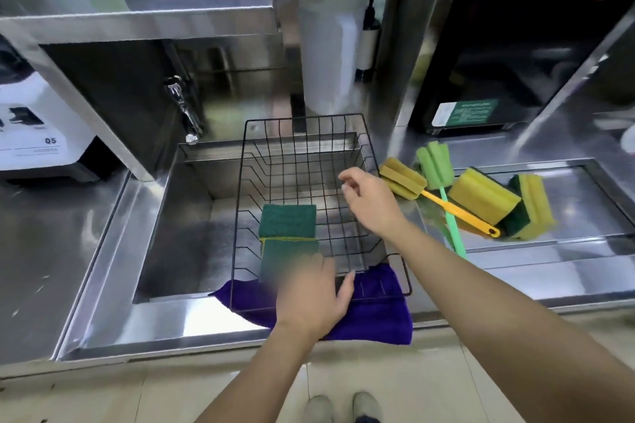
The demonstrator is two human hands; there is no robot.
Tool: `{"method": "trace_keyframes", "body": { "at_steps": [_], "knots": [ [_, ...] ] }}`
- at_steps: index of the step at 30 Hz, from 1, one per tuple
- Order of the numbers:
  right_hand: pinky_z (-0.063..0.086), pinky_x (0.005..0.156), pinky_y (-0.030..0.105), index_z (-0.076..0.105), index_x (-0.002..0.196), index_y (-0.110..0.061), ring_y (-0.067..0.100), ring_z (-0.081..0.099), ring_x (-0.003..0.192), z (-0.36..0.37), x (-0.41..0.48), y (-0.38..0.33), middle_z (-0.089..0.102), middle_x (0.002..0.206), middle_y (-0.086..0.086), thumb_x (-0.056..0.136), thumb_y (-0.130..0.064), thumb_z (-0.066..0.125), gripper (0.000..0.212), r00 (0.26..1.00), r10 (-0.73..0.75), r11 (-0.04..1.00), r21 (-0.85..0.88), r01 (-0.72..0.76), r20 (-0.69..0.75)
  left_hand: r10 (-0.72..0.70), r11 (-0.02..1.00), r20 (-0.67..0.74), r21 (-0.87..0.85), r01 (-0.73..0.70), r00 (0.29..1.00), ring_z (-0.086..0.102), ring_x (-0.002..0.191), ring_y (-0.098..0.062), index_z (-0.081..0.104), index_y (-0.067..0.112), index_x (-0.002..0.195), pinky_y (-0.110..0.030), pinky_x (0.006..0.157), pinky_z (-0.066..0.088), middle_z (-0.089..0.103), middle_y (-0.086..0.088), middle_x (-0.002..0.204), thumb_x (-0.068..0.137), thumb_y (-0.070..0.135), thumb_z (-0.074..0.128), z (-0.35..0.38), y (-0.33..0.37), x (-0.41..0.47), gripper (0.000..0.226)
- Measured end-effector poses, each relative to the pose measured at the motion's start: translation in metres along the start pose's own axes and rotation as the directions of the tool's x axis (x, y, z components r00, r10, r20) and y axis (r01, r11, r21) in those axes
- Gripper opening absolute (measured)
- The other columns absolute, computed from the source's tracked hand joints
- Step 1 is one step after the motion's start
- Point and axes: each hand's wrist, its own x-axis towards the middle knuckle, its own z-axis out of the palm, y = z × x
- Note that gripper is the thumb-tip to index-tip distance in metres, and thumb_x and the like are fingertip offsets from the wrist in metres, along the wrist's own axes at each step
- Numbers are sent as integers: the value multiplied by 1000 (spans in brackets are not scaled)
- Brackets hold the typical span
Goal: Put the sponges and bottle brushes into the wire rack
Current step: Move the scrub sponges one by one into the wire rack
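A black wire rack (305, 124) sits over the sink. Two green-topped sponges lie inside it: one (288, 220) further back, one (281, 259) nearer, partly under my left hand (314, 297). My left hand is blurred and hovers over the rack's front edge, fingers spread, empty. My right hand (369, 203) hangs over the rack's right side, fingers loosely apart, holding nothing. On the right drainboard lie a yellow bottle brush (403, 178) with an orange handle, a green bottle brush (434, 163), and two yellow-green sponges (482, 196) (531, 206).
A purple cloth (374, 316) lies under the rack's front edge on the steel counter (165, 323). A tap (184, 106) stands at the sink's back left. A white appliance (37, 134) is at far left, a white container (326, 55) behind the rack.
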Motion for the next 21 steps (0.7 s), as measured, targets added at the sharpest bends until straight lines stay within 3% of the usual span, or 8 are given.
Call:
{"method": "trace_keyframes", "body": {
  "at_steps": [2, 4, 8, 12, 16, 21],
  "knots": [
    [46, 83, 31, 59, 116, -5, 27, 60, 101, -17, -2, 14, 65, 111, 14, 93, -8, 47, 26, 995, 42, 998, 44, -38, -93, 33, 999, 21, -21, -33, 999, 56, 60, -27, 61, 10, 67, -36, 58, 45, 61, -6, 63, 86, 47, 38, 2, 18, 5, 48],
    [47, 87, 34, 58, 117, -4, 29, 59, 104, -34, -4, 34, 64, 113, 16, 92, -7, 47, 27, 977, 90, 996, 20, -88, -193, 66, 997, 38, -39, -65, 997, 58, 61, -26, 61, 12, 68, -34, 58, 45, 63, -5, 64, 86, 48, 38, 5, 35, 9, 47],
    [38, 98, 42, 51, 125, -4, 34, 49, 118, -62, -14, 80, 55, 125, 18, 88, -7, 51, 38, 925, 182, 941, -213, -262, -332, 100, 995, 71, -36, -98, 992, 59, 61, -24, 63, 14, 68, -33, 58, 45, 64, -3, 65, 85, 48, 36, 9, 60, 15, 46],
    [30, 103, 46, 35, 136, -5, 34, 34, 132, -82, -25, 123, 37, 144, 14, 81, -8, 56, 59, 856, 341, 835, -292, -466, -389, 117, 993, 85, -32, -115, 989, 59, 60, -24, 63, 14, 68, -35, 58, 45, 64, -3, 65, 87, 45, 35, 13, 69, 19, 46],
    [23, 109, 46, 21, 143, -4, 28, 18, 144, -92, -34, 153, 27, 152, 13, 79, -7, 57, 74, 815, 449, 765, -315, -562, -366, 96, 995, 63, -27, -95, 993, 58, 56, -25, 62, 13, 66, -34, 55, 44, 62, -3, 62, 88, 47, 34, 14, 69, 20, 49],
    [30, 97, 43, 42, 125, 0, 35, 39, 122, -100, -32, 155, 47, 128, 20, 75, -5, 58, 52, 780, 447, 708, -361, -608, -437, 82, 996, 93, -34, -79, 992, 60, 60, -23, 66, 14, 71, -35, 56, 46, 64, -2, 66, 89, 48, 31, 14, 69, 20, 52]
  ]
}}
